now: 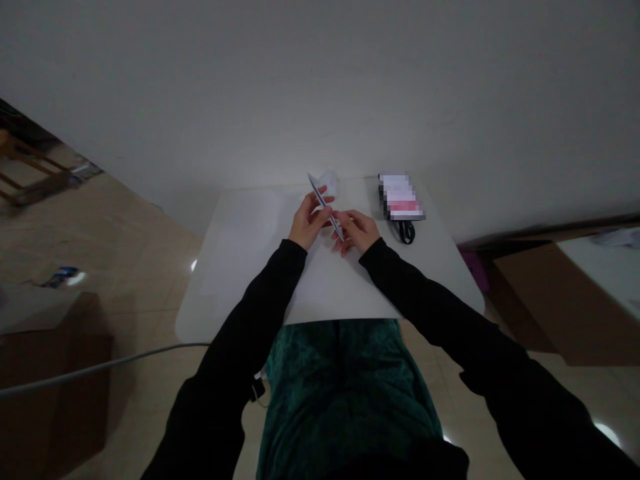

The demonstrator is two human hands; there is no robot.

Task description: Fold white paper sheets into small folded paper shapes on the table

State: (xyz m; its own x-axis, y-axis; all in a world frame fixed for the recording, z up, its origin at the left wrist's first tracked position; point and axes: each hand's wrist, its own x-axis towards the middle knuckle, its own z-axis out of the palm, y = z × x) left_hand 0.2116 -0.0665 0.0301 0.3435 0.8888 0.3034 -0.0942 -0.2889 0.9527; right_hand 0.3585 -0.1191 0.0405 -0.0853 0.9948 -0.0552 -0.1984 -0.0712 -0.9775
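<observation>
Both my hands meet over the middle of a small white table (240, 267). Between them stands a thin folded sheet of paper (320, 195), seen almost edge-on and slanting from upper left to lower right. My left hand (306, 223) pinches its left side with thumb and fingers closed. My right hand (357, 230) grips the sheet's lower right end, fingers curled. Black sleeves cover both arms.
A blurred white and pink object (400, 197) with a black cord or strap (406, 231) lies at the table's far right. Cardboard boxes (560, 300) stand to the right, another at the left (50, 373). A grey cable (100, 365) crosses the tiled floor. A white wall rises behind.
</observation>
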